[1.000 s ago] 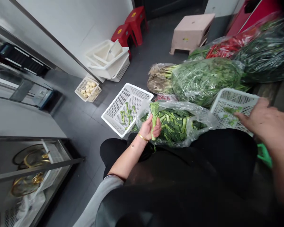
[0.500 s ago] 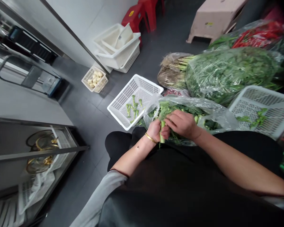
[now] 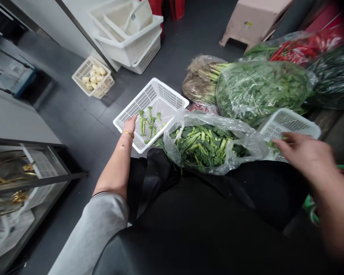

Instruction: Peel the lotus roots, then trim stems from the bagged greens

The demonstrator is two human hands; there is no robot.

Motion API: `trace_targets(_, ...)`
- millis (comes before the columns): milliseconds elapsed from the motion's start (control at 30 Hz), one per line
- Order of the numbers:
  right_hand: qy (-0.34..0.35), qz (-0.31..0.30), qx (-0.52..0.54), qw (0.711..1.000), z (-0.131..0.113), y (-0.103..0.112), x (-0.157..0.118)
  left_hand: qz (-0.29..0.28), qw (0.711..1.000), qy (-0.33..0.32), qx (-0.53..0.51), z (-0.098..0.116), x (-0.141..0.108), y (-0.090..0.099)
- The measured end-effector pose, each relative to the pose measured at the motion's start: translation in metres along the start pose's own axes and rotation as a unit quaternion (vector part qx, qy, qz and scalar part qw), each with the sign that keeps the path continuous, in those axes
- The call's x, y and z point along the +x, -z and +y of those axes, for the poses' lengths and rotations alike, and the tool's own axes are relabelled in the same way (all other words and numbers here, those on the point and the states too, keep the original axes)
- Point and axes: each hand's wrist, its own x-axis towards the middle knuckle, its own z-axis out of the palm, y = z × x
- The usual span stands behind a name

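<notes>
My left hand (image 3: pixel 130 123) is at the near left rim of a white perforated basket (image 3: pixel 172 93), its thumb raised and apart, the other fingers mostly hidden; it appears open. Several pale green stem pieces (image 3: pixel 150 124) lie inside that basket, just right of the hand. My right hand (image 3: pixel 306 151), somewhat blurred, hovers over a second white basket (image 3: pixel 286 120) with thumb and fingers apart and nothing visible held. Green leaf scraps (image 3: pixel 271 147) show by its thumb. Between the hands, an open clear plastic bag (image 3: pixel 252 139) holds leafy green vegetables (image 3: pixel 206 143) in front of my lap.
Beyond the bag are bundled rooted stalks (image 3: pixel 200 82), a large bag of leafy greens (image 3: pixel 263 88) and bagged red peppers (image 3: pixel 301 49). A basket of pale bulbs (image 3: pixel 94 78), stacked white tubs (image 3: pixel 129 46) and a pink stool (image 3: pixel 255 19) stand further off. A metal shelf (image 3: pixel 37 183) is at left.
My hands have parted from the stem they held over the bag: left to the left basket, right to the right basket. Another stem appears in the left basket. The view has shifted.
</notes>
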Motion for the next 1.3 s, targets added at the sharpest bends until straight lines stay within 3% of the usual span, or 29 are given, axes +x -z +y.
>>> trace_targets(33, 0.011, -0.061, 0.022, 0.998, -0.028, -0.009, 0.006, 0.0, 1.0, -0.009, -0.009, 0.002, -0.004, -0.001)
trace_targets(100, 0.074, -0.25, 0.044, 0.964, -0.094, -0.033, 0.02, -0.052, 0.997, -0.015, -0.054, 0.006, -0.027, -0.009)
trace_targets(200, 0.083, -0.365, 0.006, 0.927, -0.17, -0.084, 0.035, -0.185, 0.977, -0.035, -0.095, 0.0, -0.084, -0.032)
trace_targets(267, 0.072, -0.398, -0.014, 0.914, -0.189, -0.116, 0.037, -0.262, 0.96, -0.017, -0.099, -0.013, -0.119, -0.045)
trace_targets(333, 0.07, -0.406, -0.019, 0.911, -0.188, -0.137, 0.036, -0.316, 0.943, 0.018, -0.1, -0.031, -0.142, -0.052)
trace_targets(400, 0.077, -0.397, -0.01, 0.915, -0.178, -0.144, 0.036, -0.344, 0.931, 0.068, -0.105, -0.046, -0.152, -0.056)
trace_targets(500, 0.088, -0.378, 0.011, 0.921, -0.165, -0.138, 0.039, -0.332, 0.926, 0.124, -0.128, -0.056, -0.153, -0.059)
trace_targets(567, 0.084, -0.378, 0.012, 0.922, -0.162, -0.132, 0.036, -0.328, 0.924, 0.121, -0.154, -0.056, -0.154, -0.061)
trace_targets(767, 0.085, -0.388, -0.013, 0.918, -0.187, -0.135, 0.0, -0.371, 0.904, 0.112, -0.179, -0.069, -0.176, -0.057)
trace_targets(867, 0.122, -0.368, -0.028, 0.921, -0.193, -0.13, -0.005, -0.369, 0.896, 0.176, -0.173, -0.089, -0.173, -0.054)
trace_targets(1000, 0.19, -0.343, -0.035, 0.919, -0.184, -0.101, 0.002, -0.396, 0.861, 0.267, -0.176, -0.114, -0.155, -0.058)
trace_targets(1067, 0.226, -0.285, -0.035, 0.931, -0.183, -0.08, -0.003, -0.424, 0.84, 0.295, -0.168, -0.119, -0.15, -0.066)
trace_targets(1167, 0.286, -0.151, -0.051, 0.945, -0.195, -0.049, -0.026, -0.48, 0.807, 0.306, -0.161, -0.115, -0.158, -0.079)
trace_targets(1233, 0.315, -0.101, -0.045, 0.943, -0.208, -0.033, -0.042, -0.512, 0.794, 0.272, -0.183, -0.104, -0.17, -0.083)
trace_targets(1300, 0.317, -0.068, 0.024, 0.946, -0.216, -0.023, -0.052, -0.506, 0.808, 0.211, -0.217, -0.092, -0.181, -0.081)
